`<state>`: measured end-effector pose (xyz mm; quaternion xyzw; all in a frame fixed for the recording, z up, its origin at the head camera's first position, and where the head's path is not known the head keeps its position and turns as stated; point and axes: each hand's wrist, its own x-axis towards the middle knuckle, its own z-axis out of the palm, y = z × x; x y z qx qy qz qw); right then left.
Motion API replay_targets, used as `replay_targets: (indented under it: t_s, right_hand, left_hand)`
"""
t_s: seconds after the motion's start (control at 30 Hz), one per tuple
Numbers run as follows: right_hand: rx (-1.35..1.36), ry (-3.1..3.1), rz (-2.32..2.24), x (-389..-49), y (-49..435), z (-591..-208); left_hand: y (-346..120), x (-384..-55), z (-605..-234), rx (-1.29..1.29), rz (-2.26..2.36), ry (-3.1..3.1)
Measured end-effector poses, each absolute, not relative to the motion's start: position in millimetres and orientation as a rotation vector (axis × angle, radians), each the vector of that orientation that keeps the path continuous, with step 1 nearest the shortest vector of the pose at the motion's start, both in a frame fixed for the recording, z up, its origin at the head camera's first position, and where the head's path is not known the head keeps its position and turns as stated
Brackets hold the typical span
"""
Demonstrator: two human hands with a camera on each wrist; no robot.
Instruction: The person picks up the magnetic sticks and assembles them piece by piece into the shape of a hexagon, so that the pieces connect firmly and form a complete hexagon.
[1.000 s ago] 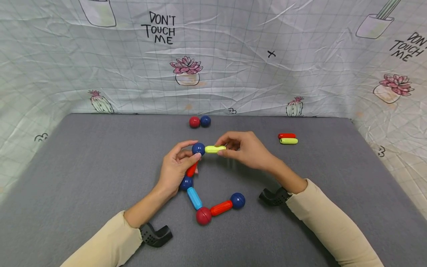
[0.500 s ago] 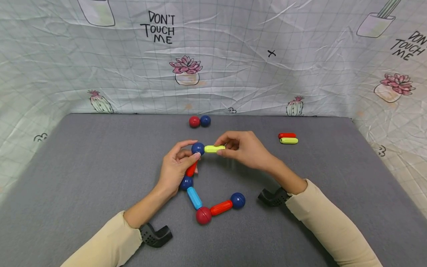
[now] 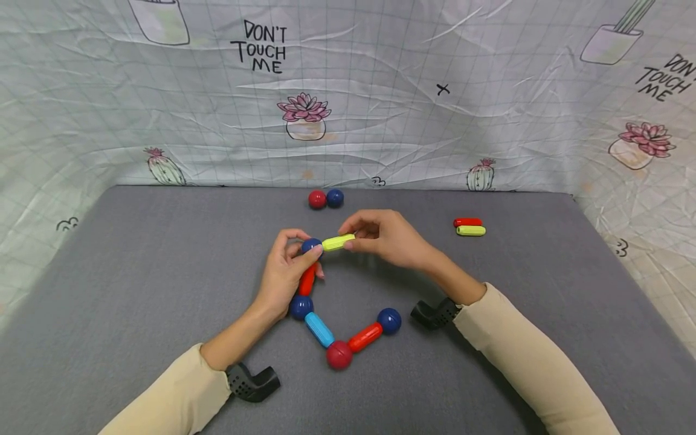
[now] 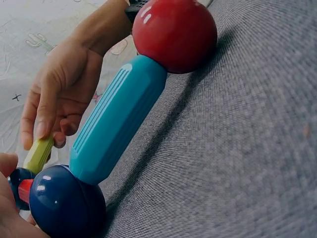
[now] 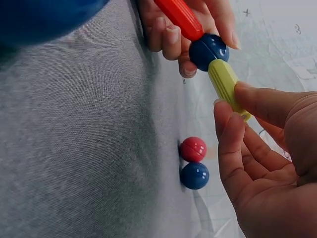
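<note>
Near the middle of the grey surface (image 3: 136, 272): left hand (image 3: 283, 278) pinching a blue ball (image 3: 312, 246) atop a red rod (image 3: 307, 280), grip closed round the ball. Right hand (image 3: 388, 238) pinching a yellow rod (image 3: 338, 242), its end touching that ball. Below: chain of blue ball, blue rod (image 3: 318, 329), red ball (image 3: 339, 354), red rod, blue ball. Toward the far edge: two loose balls (image 3: 325, 199); toward the far right corner, two rods (image 3: 469, 226).

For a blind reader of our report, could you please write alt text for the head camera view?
Two hands join toy pieces over a grey table: the left hand holds a blue ball atop a red rod, and the right hand pinches a yellow rod against that ball. The chain continues with more balls and rods lying on the table.
</note>
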<state>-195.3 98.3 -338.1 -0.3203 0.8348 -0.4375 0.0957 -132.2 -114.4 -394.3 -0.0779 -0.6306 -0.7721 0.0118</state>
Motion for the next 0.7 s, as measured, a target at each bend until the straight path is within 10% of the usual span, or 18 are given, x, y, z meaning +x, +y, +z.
replay_targets:
  t_s: [0.7]
  right_hand:
    - [-0.904,2.347,-1.389,-205.4,76.3,-340.6]
  left_hand:
    - [-114.7,-132.2,-393.8,-0.168,-2.296,-1.92]
